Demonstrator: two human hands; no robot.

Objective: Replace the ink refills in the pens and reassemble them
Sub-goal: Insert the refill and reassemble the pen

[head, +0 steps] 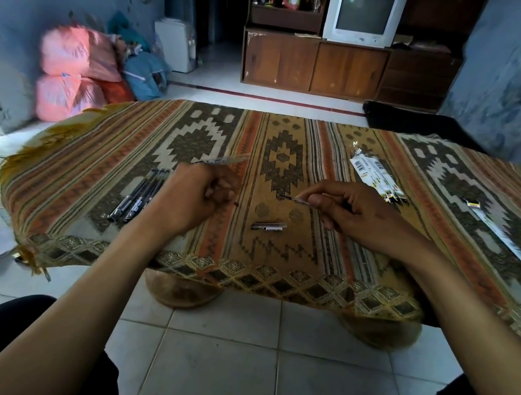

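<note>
Two hands work mid-swap above the tabletop [275, 262]: left hand [199, 191] clenches the clear pen barrel [224, 160]; right hand [350, 213] pinches the thin refill [288, 197]; threading it in seemingly comes next.

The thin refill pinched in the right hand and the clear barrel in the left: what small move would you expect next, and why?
Probably bringing the hands together and sliding the refill into the clear pen barrel. The right hand pinches the refill with its tip pointing left, the left hand grips the barrel, and they are apart. A cap lies between them on the cloth.
</note>
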